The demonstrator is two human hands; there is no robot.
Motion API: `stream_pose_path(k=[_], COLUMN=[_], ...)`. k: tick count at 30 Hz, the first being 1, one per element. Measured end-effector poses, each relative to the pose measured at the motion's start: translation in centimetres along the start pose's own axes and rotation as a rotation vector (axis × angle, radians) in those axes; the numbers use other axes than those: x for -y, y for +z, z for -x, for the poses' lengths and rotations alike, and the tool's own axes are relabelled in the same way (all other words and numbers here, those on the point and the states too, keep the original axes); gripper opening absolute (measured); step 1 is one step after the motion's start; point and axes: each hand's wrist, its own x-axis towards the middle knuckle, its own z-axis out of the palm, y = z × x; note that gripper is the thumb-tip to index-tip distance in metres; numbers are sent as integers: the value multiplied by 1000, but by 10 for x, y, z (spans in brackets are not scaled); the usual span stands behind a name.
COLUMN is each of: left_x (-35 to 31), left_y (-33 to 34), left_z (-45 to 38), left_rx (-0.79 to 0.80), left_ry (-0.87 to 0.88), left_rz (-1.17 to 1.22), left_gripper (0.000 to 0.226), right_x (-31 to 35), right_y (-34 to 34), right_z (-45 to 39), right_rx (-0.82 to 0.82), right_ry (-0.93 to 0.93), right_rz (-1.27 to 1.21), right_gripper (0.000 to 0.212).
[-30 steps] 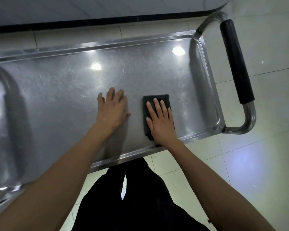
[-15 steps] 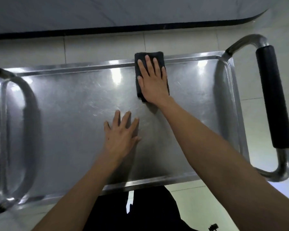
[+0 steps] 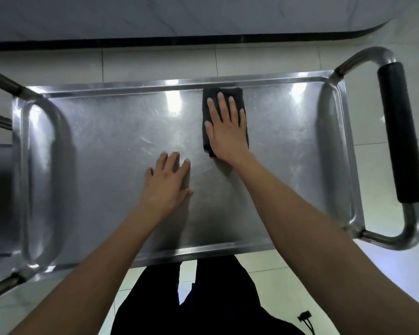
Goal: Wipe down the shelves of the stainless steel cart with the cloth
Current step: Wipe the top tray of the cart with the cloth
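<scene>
Right hand (image 3: 226, 131): fingers straight, flat on the folded cloth (image 3: 224, 93), pressing it down for wiping contact.
Cloth: on the top shelf (image 3: 107, 153), touching its far rim.
Left hand (image 3: 167, 184): released, palm flat, likely bracing the cart.

left hand (image 3: 168, 183): flat, palm down, fingers straight and a little spread | left arm: bare, reaching forward from lower left | right hand (image 3: 225, 125): flat, palm down, fingers straight, farther forward | right arm: bare, stretched from lower right
</scene>
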Motion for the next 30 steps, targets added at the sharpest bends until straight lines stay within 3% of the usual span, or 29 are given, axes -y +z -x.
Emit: stream_pose_path(k=[6, 16, 24, 30], left_x=[10, 15, 28, 44], left_y=[7, 9, 2, 9], left_z=[6, 12, 16, 25], left_rx=[29, -23, -103, -162], left_ry=[44, 126, 89, 102], left_rz=[10, -18, 133, 148], left_gripper=[86, 84, 72, 60], right_x=[18, 50, 65, 72], right_y=[28, 67, 65, 56], right_z=[114, 292, 269, 190], right_rx=[15, 75, 77, 75], right_ry=[40, 152, 243, 137], right_rz=[8, 57, 21, 15], right_gripper=[62, 62, 62, 63])
